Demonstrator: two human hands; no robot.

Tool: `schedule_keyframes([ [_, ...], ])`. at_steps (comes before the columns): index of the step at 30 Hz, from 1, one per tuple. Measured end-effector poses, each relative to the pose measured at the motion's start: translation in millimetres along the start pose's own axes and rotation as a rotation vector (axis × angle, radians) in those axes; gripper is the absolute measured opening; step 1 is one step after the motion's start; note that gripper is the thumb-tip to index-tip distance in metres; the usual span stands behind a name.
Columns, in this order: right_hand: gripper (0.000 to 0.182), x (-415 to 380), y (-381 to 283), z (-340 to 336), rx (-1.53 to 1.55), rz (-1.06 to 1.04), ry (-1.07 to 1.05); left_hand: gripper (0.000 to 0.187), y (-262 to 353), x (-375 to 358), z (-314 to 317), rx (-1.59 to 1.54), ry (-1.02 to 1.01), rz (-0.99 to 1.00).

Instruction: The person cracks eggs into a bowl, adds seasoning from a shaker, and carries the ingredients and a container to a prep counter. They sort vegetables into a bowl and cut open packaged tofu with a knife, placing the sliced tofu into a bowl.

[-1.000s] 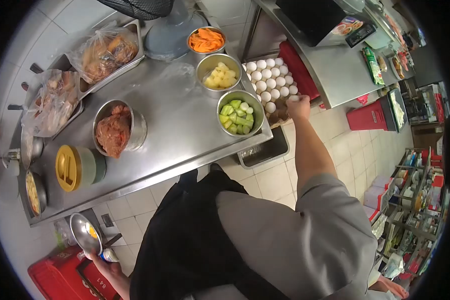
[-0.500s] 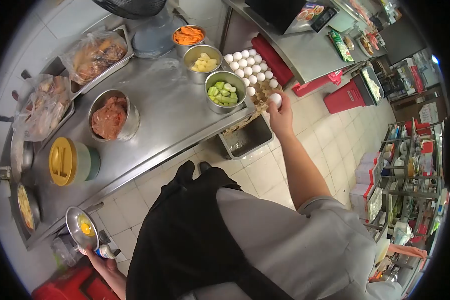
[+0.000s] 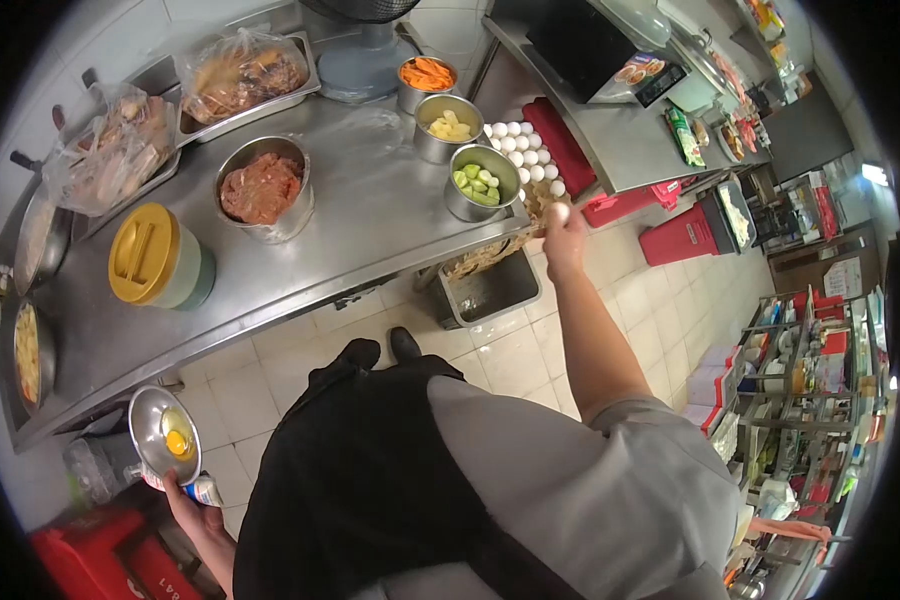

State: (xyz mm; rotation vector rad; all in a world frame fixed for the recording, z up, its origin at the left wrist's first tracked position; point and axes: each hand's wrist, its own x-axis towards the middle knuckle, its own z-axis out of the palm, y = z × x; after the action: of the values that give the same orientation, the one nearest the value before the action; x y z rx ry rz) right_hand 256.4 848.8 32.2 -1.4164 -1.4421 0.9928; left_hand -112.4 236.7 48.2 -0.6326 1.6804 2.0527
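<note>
Steel counter point(image 3: 355, 215): it runs ahead of the person, with the egg tray point(image 3: 541, 204) beyond its right-hand corner, holding rows of white eggs. Deep container point(image 3: 534, 297): on the floor below that corner.

Metal bowl point(image 3: 148, 410): held at the person's left, off the counter's near edge, and tilted. The left hand point(image 3: 195, 515) is partly closed on its lower rim; a white-and-blue item point(image 3: 204, 491) shows beside the fingers, its hold unclear.

Right hand point(image 3: 566, 248): extended to the tray's near end, well apart from the bowl, fingers curled in and parted only by the single egg point(image 3: 560, 211) they grip.

Opened egg, yellow yolk point(image 3: 176, 442): inside the bowl.

Assessment: the step in hand appears to be taking a whole egg from the tray. Moving it calls for light, even finger pressure, clearance from the counter corner, and a steady bowl.
</note>
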Motion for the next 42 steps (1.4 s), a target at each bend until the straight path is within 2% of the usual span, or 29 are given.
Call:
schedule_keyframes([
  [3,0.037,-3.7,3.3,0.8,0.062,0.283,-0.099,0.036,-2.9,-2.5,-3.3,-0.019,-0.007,0.0],
  [4,0.032,-4.4,-2.6,-5.5,0.285,0.366,-0.052,0.036,-4.3,-0.1,-5.7,-0.029,-0.013,-0.003],
  [7,0.027,-15.5,-30.7,-28.5,0.755,0.418,-0.498,0.037,-11.4,11.4,-21.5,-0.015,-0.009,-0.031],
  [8,0.025,-31.5,-54.4,-24.5,0.826,0.473,-0.577,0.038,-13.9,10.8,-20.5,-0.007,-0.037,-0.043],
  [10,0.026,-47.7,-71.1,-0.7,0.887,0.477,-0.803,0.041,-21.4,16.8,-22.5,-0.033,-0.066,-0.076],
  [11,0.026,-58.2,-80.4,20.4,0.922,0.491,-0.94,0.041,-23.3,12.2,-15.2,-0.034,-0.024,-0.035],
  [13,0.03,-85.7,-114.6,71.8,0.905,0.502,-1.135,0.04,-26.9,11.4,2.5,-0.074,-0.106,0.006],
  [14,0.033,-100.9,-132.3,97.6,0.851,0.487,-1.217,0.038,-25.4,3.8,14.6,-0.082,-0.082,0.013],
  [16,0.043,-139.8,-173.9,146.7,0.668,0.447,-1.362,0.035,-26.6,1.4,28.1,-0.172,-0.179,0.026],
  [17,0.043,-162.3,-193.2,169.9,0.536,0.334,-1.446,0.034,-30.6,9.9,23.8,-0.104,-0.145,0.037],
  [19,0.043,-214.7,-226.2,208.1,0.294,0.047,-1.56,0.04,-21.9,-0.3,42.7,-0.164,-0.089,0.07],
  [21,0.039,-268.1,-250.4,242.3,0.072,-0.521,-1.569,0.041,-21.1,0.7,46.4,-0.09,-0.04,0.102],
  [23,0.036,-308.3,-261.0,270.8,0.017,-0.949,-1.544,0.04,-13.3,-8.7,51.6,-0.058,-0.043,0.093],
  [26,0.034,-338.7,-258.6,302.9,-0.23,-0.944,-1.665,0.037,-11.7,-15.1,56.8,-0.024,-0.032,0.065],
  [29,0.034,-356.6,-248.5,322.0,-0.391,-0.973,-1.695,0.037,-15.5,-22.9,52.4,-0.028,0.011,0.086],
  [42,0.042,-388.5,-247.8,336.4,-0.516,-1.117,-1.775,0.039,-28.1,-25.9,29.5,-0.117,0.072,0.122],
])
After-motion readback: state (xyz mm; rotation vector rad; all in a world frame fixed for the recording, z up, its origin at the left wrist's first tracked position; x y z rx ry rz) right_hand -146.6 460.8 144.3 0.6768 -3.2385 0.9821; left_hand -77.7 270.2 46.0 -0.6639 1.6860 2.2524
